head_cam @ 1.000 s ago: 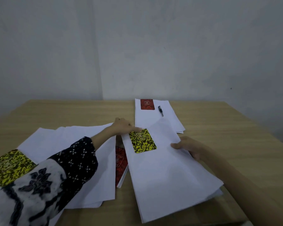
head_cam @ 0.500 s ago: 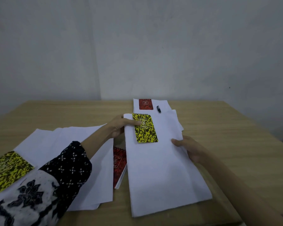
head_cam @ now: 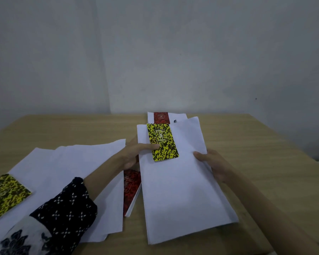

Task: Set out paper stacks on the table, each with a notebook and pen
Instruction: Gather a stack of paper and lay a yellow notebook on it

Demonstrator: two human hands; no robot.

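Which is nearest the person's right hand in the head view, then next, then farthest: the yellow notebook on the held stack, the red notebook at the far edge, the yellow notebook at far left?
From the right hand:
1. Yellow notebook on the held stack, just left.
2. Red notebook at the far edge, beyond.
3. Yellow notebook at far left, across the loose sheets.

One cam only, head-worn, wide-angle; looks fwd and down across the table toward the wall, close over both forearms.

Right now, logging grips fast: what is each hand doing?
Left hand: closed on the paper stack, thumb pinning the yellow notebook.
Right hand: closed on the same stack's right edge.
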